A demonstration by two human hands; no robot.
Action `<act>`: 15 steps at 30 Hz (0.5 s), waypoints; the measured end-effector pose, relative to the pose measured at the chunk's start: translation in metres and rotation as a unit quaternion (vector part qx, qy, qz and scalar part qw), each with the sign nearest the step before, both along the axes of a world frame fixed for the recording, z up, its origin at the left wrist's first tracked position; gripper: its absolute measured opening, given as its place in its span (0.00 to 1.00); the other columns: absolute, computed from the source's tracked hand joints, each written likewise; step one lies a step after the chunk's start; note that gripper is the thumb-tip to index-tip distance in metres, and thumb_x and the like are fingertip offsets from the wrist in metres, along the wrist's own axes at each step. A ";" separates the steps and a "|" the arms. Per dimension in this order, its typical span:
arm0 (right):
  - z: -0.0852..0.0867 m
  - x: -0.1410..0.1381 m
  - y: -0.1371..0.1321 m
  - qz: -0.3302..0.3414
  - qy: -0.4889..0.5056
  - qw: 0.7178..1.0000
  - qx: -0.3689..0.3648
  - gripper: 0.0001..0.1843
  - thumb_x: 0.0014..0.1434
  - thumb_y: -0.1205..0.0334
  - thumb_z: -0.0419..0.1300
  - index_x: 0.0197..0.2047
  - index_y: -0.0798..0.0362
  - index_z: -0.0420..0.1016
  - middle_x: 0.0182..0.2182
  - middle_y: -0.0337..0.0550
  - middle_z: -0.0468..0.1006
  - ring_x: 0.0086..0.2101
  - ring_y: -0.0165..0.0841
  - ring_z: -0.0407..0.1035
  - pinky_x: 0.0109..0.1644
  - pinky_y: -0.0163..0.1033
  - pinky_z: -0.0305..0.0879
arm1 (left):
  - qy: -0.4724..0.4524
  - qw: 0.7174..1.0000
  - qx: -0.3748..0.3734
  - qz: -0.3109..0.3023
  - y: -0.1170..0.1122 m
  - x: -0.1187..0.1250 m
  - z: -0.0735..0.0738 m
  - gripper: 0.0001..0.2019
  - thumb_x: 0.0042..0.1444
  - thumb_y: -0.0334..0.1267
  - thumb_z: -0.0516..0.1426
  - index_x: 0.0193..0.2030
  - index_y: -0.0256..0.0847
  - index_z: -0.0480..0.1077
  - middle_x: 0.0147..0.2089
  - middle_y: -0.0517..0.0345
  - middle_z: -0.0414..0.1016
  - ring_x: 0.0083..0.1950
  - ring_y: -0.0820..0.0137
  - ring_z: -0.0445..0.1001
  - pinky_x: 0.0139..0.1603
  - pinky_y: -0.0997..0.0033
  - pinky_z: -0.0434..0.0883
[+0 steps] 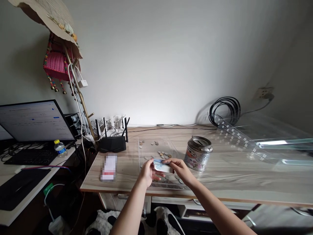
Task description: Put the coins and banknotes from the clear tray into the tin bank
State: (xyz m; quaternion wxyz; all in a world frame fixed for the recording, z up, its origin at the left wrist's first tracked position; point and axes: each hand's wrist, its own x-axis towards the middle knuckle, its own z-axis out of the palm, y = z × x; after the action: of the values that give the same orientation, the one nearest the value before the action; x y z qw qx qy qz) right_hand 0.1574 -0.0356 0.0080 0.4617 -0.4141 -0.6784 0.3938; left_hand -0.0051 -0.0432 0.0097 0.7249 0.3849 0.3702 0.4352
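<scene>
Between my two hands is a small blue-and-white piece of paper that looks like a banknote. My left hand grips its left edge under the thumb, with the other fingers spread below. At the upper right edge, my right hand pinches it between thumb and fingers. Underneath lies a clear plastic tray with several coins scattered on it; my hands hide some of its front part. To the right of my right hand stands a round, patterned tin, upright, with a slot in its metal lid.
A black router stands at the table's back left, behind a blurred-out rectangle. Clear plastic panels and a coiled black cable occupy the right side. Further left are a monitor and a small bottle.
</scene>
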 end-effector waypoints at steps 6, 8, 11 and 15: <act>0.008 0.003 -0.004 0.033 -0.006 0.999 0.009 0.22 0.50 0.61 0.49 0.49 0.54 0.69 0.35 0.45 0.74 0.31 0.33 0.66 0.31 0.36 0.64 | 0.080 0.992 0.081 0.061 -0.004 0.004 -0.003 0.16 0.46 0.44 0.56 0.38 0.33 0.67 0.31 0.52 0.73 0.20 0.75 0.70 0.12 0.82 0.61; 0.011 0.003 -0.006 0.034 -0.018 0.999 -0.006 0.24 0.51 0.58 0.49 0.52 0.55 0.65 0.35 0.45 0.74 0.31 0.33 0.67 0.30 0.36 0.64 | 0.107 0.987 0.093 0.071 -0.005 0.006 -0.004 0.15 0.46 0.43 0.56 0.37 0.34 0.68 0.31 0.53 0.73 0.18 0.77 0.68 0.11 0.82 0.60; 0.013 0.002 -0.008 0.038 -0.073 0.997 0.013 0.20 0.50 0.55 0.53 0.45 0.55 0.71 0.31 0.44 0.75 0.30 0.34 0.68 0.30 0.36 0.64 | 0.120 0.985 0.101 0.070 -0.006 0.007 -0.003 0.14 0.46 0.43 0.56 0.36 0.34 0.68 0.29 0.54 0.73 0.19 0.77 0.69 0.12 0.82 0.61; 0.013 0.002 -0.013 0.001 -0.102 0.992 0.080 0.14 0.52 0.57 0.52 0.39 0.52 0.75 0.32 0.44 0.76 0.33 0.36 0.69 0.37 0.39 0.65 | 0.109 0.993 0.048 -0.008 -0.005 0.003 0.001 0.18 0.47 0.48 0.54 0.35 0.33 0.67 0.24 0.54 0.72 0.21 0.73 0.71 0.13 0.83 0.60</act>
State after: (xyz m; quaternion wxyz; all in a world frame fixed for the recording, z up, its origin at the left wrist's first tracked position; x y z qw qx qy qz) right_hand 0.1596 -0.0487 0.0206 0.4212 -0.4130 -0.7519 0.2944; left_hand -0.0022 -0.0479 0.0108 0.6645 0.4671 0.4227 0.4019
